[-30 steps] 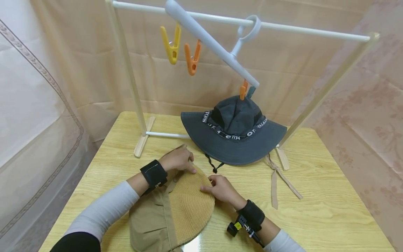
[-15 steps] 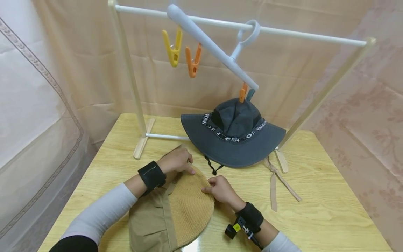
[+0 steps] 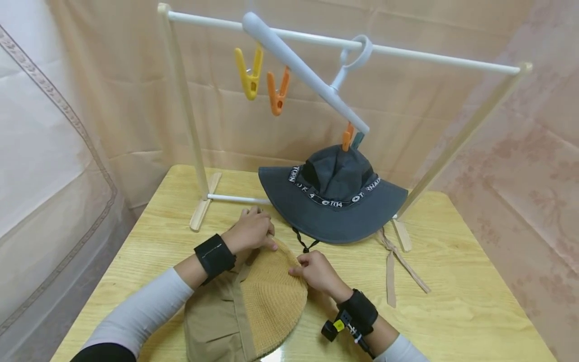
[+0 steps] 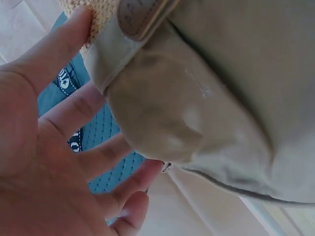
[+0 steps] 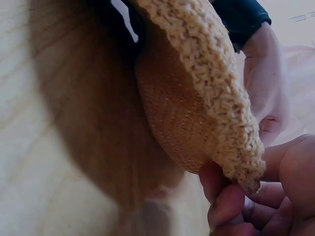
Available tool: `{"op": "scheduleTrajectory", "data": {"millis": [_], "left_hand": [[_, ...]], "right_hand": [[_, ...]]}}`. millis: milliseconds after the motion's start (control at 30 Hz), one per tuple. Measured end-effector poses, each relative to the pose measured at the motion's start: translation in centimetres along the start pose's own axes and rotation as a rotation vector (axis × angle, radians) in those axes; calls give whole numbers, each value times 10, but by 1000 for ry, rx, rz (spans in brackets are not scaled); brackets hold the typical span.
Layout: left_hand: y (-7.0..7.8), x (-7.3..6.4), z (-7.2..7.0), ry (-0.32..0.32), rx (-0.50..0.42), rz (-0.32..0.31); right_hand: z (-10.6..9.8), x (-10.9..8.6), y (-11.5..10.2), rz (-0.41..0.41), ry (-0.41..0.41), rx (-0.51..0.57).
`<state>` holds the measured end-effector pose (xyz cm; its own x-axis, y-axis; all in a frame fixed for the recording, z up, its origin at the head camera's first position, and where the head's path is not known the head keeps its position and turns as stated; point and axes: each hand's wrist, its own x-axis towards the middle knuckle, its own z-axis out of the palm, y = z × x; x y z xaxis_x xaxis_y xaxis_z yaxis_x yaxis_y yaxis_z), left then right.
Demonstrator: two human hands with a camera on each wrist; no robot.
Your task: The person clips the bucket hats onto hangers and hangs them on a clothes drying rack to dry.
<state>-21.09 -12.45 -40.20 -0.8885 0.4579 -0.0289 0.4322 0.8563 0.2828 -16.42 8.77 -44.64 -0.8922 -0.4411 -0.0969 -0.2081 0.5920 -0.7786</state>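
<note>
A tan sun hat with a pleated cloth crown and a woven yellow brim is tilted over the front of the table. My left hand holds its far edge, thumb on the weave and the other fingers behind the cloth crown in the left wrist view. A small brown label sits on the hat's band. On the right side, my right hand pinches the brim's edge; in the right wrist view, its thumb and fingers meet around the thick woven brim.
Behind stands a rack with a white top bar. A pale hanger on it carries a yellow clip, orange clips and a dark grey hat with a chin cord. Beige ribbon ties lie at the right rack foot.
The head view has tilted slightly, so the rack and grey hat appear lower. My left hand has shifted a little to the left along the sun hat's edge; my right hand keeps its pinch.
</note>
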Motion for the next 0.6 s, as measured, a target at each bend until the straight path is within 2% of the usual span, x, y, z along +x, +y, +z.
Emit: {"op": "scheduleTrajectory", "data": {"millis": [133,333,500,600], "left_hand": [[-1,1,1,-15,8,55],[-1,5,6,-30,34,204],[0,5,6,-32,-2,226],[1,6,6,-44,6,230]], "right_hand": [[-3,2,-2,-30,-2,-21],[-4,4,-2,-28,-15,2],[-3,6,1,-61,-7,-7],[-2,7,4,-79,-5,-6]]}}
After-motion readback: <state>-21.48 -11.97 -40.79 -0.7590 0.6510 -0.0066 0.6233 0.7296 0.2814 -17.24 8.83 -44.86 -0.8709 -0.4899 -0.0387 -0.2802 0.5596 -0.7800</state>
